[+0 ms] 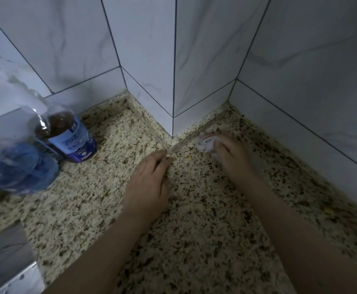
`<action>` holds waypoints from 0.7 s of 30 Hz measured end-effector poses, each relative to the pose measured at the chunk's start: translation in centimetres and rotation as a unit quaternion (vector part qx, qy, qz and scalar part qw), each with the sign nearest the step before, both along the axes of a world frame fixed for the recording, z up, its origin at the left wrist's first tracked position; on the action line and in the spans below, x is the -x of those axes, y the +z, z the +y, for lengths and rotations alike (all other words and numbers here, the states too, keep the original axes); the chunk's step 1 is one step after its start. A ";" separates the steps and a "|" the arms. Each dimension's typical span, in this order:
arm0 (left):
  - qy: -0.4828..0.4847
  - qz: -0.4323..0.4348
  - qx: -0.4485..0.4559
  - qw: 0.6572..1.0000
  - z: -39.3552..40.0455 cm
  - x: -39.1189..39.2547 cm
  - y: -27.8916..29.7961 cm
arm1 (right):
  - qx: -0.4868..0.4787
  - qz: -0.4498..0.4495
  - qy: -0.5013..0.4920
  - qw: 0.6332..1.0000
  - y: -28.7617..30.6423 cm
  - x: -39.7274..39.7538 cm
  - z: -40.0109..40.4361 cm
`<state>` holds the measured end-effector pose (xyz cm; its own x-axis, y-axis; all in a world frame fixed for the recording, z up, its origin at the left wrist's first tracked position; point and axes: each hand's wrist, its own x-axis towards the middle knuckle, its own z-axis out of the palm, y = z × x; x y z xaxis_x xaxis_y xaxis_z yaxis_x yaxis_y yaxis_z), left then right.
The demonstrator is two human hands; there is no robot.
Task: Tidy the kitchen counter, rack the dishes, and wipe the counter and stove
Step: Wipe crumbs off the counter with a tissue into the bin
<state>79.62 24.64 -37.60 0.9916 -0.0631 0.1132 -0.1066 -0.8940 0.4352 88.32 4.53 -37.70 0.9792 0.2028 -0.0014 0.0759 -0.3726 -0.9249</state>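
Note:
My right hand (230, 153) grips a crumpled white cloth (206, 143) and presses it onto the speckled granite counter (194, 219), right at the foot of the tiled wall corner. My left hand (147, 183) rests on the counter with its fingers stretched forward, the fingertips touching the low granite upstand at the corner. It holds nothing.
A clear bottle with a blue label and dark liquid (71, 136) stands at the left by the wall. In front of it lies a blue-tinted plastic bottle (18, 168). White marble-look tiles (194, 60) wall in the corner. A metal edge (10, 270) shows at bottom left.

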 end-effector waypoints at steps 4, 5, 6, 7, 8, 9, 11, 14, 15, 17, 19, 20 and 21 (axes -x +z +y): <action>0.005 0.004 0.007 1.000 0.0 0.0 0.2 | -0.041 0.060 0.055 0.996 0.8 3.1 -0.7; 0.008 0.005 0.010 1.000 0.0 0.1 0.2 | -0.047 0.066 0.047 0.996 1.0 3.9 -1.1; 0.011 0.007 0.011 1.000 0.0 0.1 0.2 | -0.058 0.066 0.026 0.996 1.1 4.6 -1.5; 0.012 0.008 0.012 1.000 -0.1 0.2 0.3 | -0.073 0.061 -0.008 0.995 1.5 5.3 -1.8; 0.012 0.009 0.012 1.000 -0.1 0.2 0.3 | -0.087 0.047 -0.057 0.994 1.9 5.8 -1.9; 0.011 0.010 0.012 1.000 -0.1 0.2 0.4 | -0.101 0.022 -0.119 0.988 2.3 5.8 -2.0; 0.008 0.008 0.010 1.000 -0.2 0.1 0.4 | -0.105 -0.045 -0.250 0.961 3.0 4.6 -1.9; 0.007 0.005 0.009 1.000 -0.1 0.1 0.4 | -0.051 -0.031 -0.257 0.965 3.1 1.0 -0.7; 0.009 0.003 0.014 1.000 -0.2 0.0 0.4 | -0.022 0.004 -0.223 0.975 2.5 -0.1 -0.2; 0.013 0.001 0.022 1.000 -0.1 0.0 0.3 | 0.077 0.019 -0.163 0.983 0.9 -1.3 0.8; 0.013 0.001 0.022 1.000 -0.2 0.0 0.3 | 0.114 -0.014 -0.139 0.984 0.3 -1.3 1.1; 0.013 0.001 0.019 1.000 -0.1 0.0 0.2 | 0.091 -0.017 -0.127 0.988 0.2 -1.1 1.1; 0.013 0.000 0.018 1.000 -0.1 0.0 0.2 | 0.063 -0.011 -0.110 0.992 0.0 -1.0 0.9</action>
<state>79.65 24.51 -37.39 0.9928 -0.0332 0.1148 -0.0834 -0.8805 0.4666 89.37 5.45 -37.65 0.9998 -0.0162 0.0097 0.0004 -0.4941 -0.8694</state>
